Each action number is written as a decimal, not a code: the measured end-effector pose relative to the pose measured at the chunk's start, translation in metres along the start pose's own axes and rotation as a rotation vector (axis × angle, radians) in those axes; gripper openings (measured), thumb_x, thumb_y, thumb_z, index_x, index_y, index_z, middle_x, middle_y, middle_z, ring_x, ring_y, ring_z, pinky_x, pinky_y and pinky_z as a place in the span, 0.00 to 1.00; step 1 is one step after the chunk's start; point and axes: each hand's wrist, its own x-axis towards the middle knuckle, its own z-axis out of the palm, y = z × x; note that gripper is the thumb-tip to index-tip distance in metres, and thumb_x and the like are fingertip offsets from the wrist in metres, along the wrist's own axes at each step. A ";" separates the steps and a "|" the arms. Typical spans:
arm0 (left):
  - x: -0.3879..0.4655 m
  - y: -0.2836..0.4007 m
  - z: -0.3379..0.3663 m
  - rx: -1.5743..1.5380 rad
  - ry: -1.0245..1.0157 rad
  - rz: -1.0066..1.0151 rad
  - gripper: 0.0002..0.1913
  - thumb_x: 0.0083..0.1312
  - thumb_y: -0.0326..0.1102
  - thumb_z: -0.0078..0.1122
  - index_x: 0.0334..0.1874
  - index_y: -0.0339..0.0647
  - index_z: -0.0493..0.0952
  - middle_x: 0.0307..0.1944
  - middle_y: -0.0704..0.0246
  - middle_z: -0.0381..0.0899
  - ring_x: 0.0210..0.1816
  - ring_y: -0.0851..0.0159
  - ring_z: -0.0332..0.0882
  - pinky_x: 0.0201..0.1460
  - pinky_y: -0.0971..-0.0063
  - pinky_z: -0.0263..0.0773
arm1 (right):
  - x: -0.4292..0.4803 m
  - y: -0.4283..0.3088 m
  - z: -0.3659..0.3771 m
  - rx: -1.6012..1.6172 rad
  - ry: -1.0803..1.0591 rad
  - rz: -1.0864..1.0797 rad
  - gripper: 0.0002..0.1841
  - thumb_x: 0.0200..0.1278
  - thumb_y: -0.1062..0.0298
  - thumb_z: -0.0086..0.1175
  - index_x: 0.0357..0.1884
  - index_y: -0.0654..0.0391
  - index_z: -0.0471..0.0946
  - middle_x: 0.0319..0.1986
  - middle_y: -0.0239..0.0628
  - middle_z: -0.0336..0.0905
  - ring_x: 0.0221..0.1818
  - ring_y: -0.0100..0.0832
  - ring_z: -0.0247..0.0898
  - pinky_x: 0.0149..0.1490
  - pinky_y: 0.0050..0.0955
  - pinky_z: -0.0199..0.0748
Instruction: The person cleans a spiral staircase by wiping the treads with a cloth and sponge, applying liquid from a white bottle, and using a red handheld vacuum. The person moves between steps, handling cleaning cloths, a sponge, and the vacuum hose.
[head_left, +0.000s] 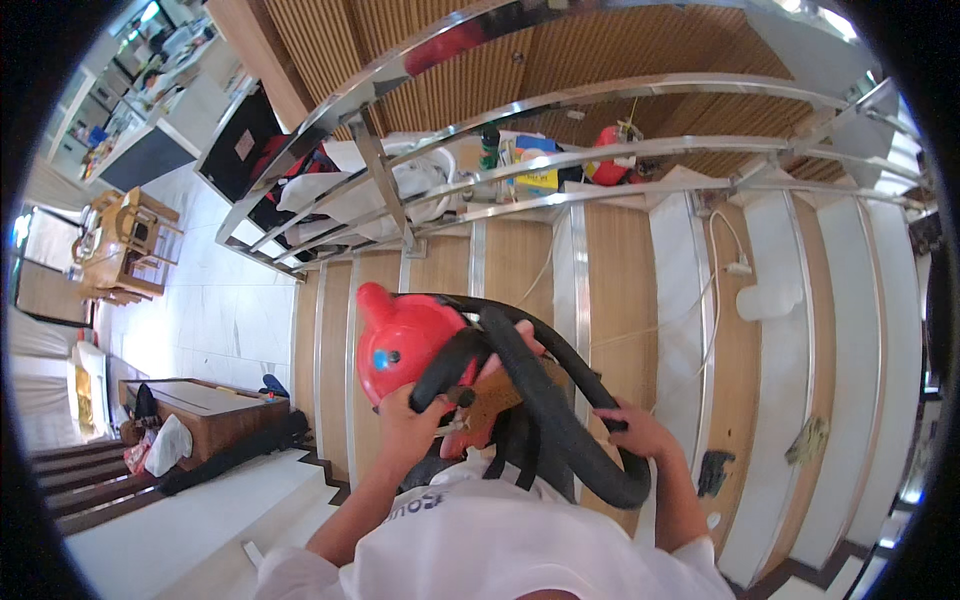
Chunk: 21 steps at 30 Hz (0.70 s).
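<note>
A red rounded machine body (411, 336), which looks like a vacuum cleaner or blower, is in front of me over the wooden stair treads. A thick black hose (551, 409) loops from it toward my right. My left hand (411, 420) grips the black curved piece at the near side of the red body. On the far right of the loop, my right hand (637, 429) is closed around the hose. A brown, dusty-looking surface (517, 386) shows between the hose lengths; I cannot tell what it belongs to. Black straps (517, 446) hang near my white shirt.
A stainless steel railing (480, 214) runs beside the stairs. White cords (716, 285) trail over the steps (679, 247). A rag (808, 440) and a dark cloth (716, 472) lie on them. Beyond the railing are a bottle (489, 148) and bags; left stands a wooden table (112, 251).
</note>
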 end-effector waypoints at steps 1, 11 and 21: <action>-0.004 -0.018 -0.008 -0.095 0.022 -0.009 0.10 0.56 0.33 0.63 0.32 0.32 0.80 0.18 0.67 0.75 0.24 0.73 0.74 0.30 0.74 0.68 | 0.017 -0.007 0.012 -0.015 -0.041 -0.008 0.32 0.44 0.68 0.59 0.59 0.49 0.74 0.63 0.49 0.63 0.61 0.45 0.65 0.65 0.33 0.61; -0.057 -0.119 -0.114 -0.543 0.432 -0.210 0.06 0.62 0.31 0.61 0.28 0.36 0.78 0.19 0.78 0.73 0.21 0.81 0.64 0.23 0.83 0.58 | 0.140 -0.173 0.080 -0.229 -0.323 -0.201 0.30 0.45 0.69 0.57 0.58 0.49 0.75 0.56 0.48 0.67 0.59 0.46 0.65 0.63 0.34 0.63; -0.091 -0.175 -0.174 -0.849 0.798 -0.326 0.09 0.65 0.35 0.57 0.30 0.37 0.76 0.18 0.73 0.72 0.18 0.74 0.68 0.22 0.82 0.64 | 0.248 -0.309 0.182 -0.321 -0.448 -0.439 0.29 0.47 0.71 0.53 0.58 0.52 0.75 0.58 0.48 0.63 0.62 0.46 0.62 0.64 0.32 0.61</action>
